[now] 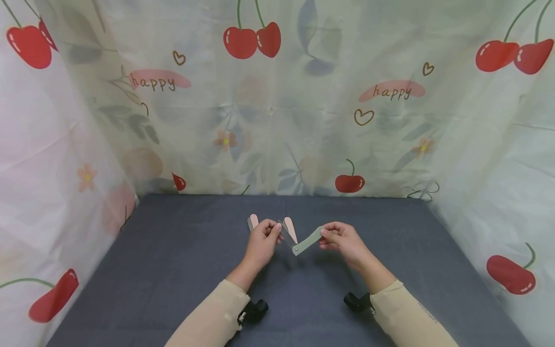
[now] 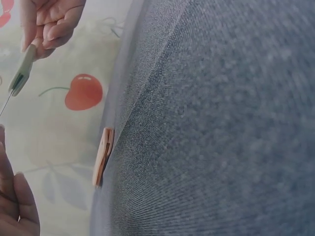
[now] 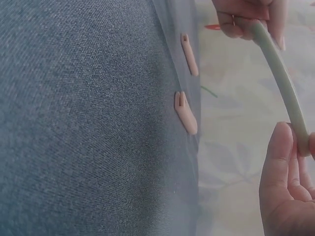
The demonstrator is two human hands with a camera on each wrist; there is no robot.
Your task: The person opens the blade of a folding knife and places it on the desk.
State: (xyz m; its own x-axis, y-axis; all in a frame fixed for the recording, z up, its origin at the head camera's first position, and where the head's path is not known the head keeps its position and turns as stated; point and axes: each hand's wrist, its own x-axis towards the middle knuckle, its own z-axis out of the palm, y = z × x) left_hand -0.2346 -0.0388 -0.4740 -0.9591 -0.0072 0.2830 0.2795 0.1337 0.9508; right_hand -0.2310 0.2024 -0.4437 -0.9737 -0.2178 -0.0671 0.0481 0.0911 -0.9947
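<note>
The handwritten-style brown word "happy" can be read twice on the pale, cherry-printed cloth backdrop (image 1: pixel 277 91): on the left pink brushstroke-shaped patch (image 1: pixel 159 75) and the right pink brushstroke-shaped patch (image 1: pixel 392 90). Small dark marks (image 1: pixel 428 313) on the beige fabric right sleeve (image 1: pixel 407 315) are too small to read.

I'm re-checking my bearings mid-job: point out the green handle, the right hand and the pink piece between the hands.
Green handle (image 1: pixel 309 241): head view, middle of its length.
Right hand (image 1: pixel 345 242): head view, middle of the hand.
Pink piece (image 1: pixel 290 229): head view, middle of its pink surface.
</note>
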